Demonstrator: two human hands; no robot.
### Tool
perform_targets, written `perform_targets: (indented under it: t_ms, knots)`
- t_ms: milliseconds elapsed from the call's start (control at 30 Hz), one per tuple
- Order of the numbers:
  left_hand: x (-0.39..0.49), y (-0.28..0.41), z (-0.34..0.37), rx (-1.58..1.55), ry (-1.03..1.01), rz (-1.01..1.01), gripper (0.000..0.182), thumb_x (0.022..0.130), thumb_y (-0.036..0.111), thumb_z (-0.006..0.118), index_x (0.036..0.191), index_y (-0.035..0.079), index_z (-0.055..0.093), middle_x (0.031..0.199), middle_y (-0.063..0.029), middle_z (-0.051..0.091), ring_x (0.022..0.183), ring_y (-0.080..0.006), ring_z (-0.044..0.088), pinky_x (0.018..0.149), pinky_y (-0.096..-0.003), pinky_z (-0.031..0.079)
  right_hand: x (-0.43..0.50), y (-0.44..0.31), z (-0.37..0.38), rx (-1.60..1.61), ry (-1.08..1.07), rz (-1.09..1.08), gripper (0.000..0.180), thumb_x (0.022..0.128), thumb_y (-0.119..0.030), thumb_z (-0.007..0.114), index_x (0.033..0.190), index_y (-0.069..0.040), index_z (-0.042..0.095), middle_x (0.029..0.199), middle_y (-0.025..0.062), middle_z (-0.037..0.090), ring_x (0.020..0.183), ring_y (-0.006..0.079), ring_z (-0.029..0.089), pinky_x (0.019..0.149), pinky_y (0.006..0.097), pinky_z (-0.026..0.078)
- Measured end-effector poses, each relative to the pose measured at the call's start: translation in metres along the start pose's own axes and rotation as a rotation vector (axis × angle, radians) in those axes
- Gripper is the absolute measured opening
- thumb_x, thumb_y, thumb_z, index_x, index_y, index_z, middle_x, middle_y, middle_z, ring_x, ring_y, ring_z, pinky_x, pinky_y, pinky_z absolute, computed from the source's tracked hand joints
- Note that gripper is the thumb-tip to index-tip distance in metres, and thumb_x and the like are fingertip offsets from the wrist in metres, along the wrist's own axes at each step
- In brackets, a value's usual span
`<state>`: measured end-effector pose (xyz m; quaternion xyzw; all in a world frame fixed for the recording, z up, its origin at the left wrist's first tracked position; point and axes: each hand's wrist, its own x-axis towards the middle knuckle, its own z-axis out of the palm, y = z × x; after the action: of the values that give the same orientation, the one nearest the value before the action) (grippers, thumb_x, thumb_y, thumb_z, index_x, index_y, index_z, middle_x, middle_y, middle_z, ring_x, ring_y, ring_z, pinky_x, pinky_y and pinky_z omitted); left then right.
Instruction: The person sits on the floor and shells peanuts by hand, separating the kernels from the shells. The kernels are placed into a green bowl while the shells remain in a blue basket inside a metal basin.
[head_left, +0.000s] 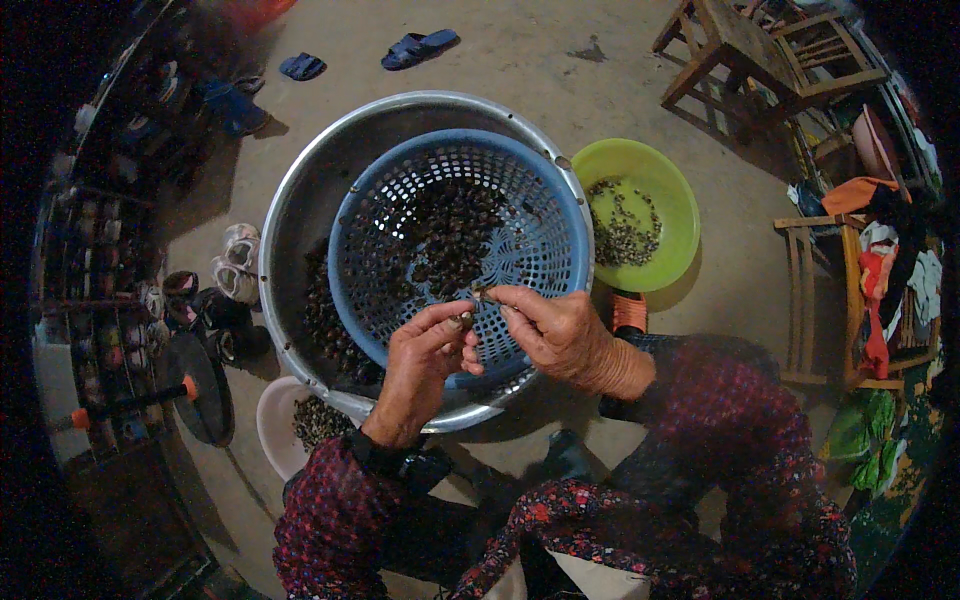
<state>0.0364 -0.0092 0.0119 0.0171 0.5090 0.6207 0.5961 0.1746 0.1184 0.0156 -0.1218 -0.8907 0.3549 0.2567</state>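
My left hand pinches a small greyish piece between thumb and forefinger. Close beside it, my right hand has thumb and forefinger around another tiny pale-and-dark piece. Both hands are above the near side of a blue plastic colander. Many small dark rounded pieces, too small to identify surely, lie in the colander. It rests inside a wide metal basin, with more dark pieces at the basin's left. The left palm is partly hidden by its fingers.
A lime-green bowl at right holds small pieces, as does a pale pink bowl near my left forearm. Around are slippers, shoes, a black weight plate, a wooden chair and a wooden frame with cloths.
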Motion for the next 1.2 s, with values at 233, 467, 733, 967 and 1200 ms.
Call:
perform_targets:
  t_ms: [233,467,733,967,1200]
  knots:
    - [-0.009,0.046,-0.059,0.265,0.351,0.461,0.020,0.081,0.007,0.052,0.097,-0.002,0.058,0.066,-0.0061,0.056,0.051,-0.0109,0.051,0.048,-0.0234,0.045,0.004,-0.002,0.002,-0.046,-0.011,-0.024,0.021,0.076,0.001,0.059,0.097,0.001,0.058,0.073,0.0131,0.062,0.054,0.0233,0.061,0.047,0.0309,0.048]
    - [-0.018,0.061,-0.115,1.710,0.831,0.460,0.019,0.077,0.005,0.057,0.095,0.005,0.061,0.071,-0.0074,0.058,0.060,-0.0188,0.056,0.054,-0.0268,0.045,0.003,-0.003,0.012,-0.089,-0.040,-0.121,0.021,0.076,0.000,0.059,0.097,0.001,0.058,0.078,0.0117,0.061,0.054,0.0221,0.061,0.047,0.0308,0.048]
    - [-0.005,0.036,-0.020,1.138,0.064,0.998,0.024,0.071,-0.004,0.063,0.093,0.006,0.063,0.091,-0.0097,0.059,0.081,-0.0227,0.061,0.070,-0.0295,0.049,0.001,-0.003,0.019,-0.129,-0.101,-0.140,0.019,0.076,-0.002,0.057,0.095,0.002,0.057,0.080,0.0108,0.061,0.054,0.0218,0.060,0.046,0.0313,0.048]
    - [0.005,0.028,0.004,1.127,-0.083,0.922,0.014,0.073,-0.007,0.060,0.085,0.000,0.059,0.082,-0.0096,0.060,0.076,-0.0201,0.061,0.064,-0.0275,0.049,-0.003,0.000,0.011,-0.095,-0.082,-0.133,0.022,0.078,-0.006,0.055,0.099,0.001,0.052,0.065,0.0095,0.056,0.054,0.0240,0.060,0.043,0.0349,0.046]
    - [0.004,0.029,0.008,0.763,-0.069,0.759,0.010,0.075,-0.006,0.058,0.082,0.001,0.058,0.096,-0.0068,0.057,0.088,-0.0145,0.056,0.073,-0.0256,0.047,0.000,-0.002,-0.001,0.027,-0.012,0.030,0.020,0.079,-0.004,0.057,0.098,-0.003,0.058,0.061,0.0138,0.055,0.049,0.0244,0.058,0.044,0.0335,0.044]
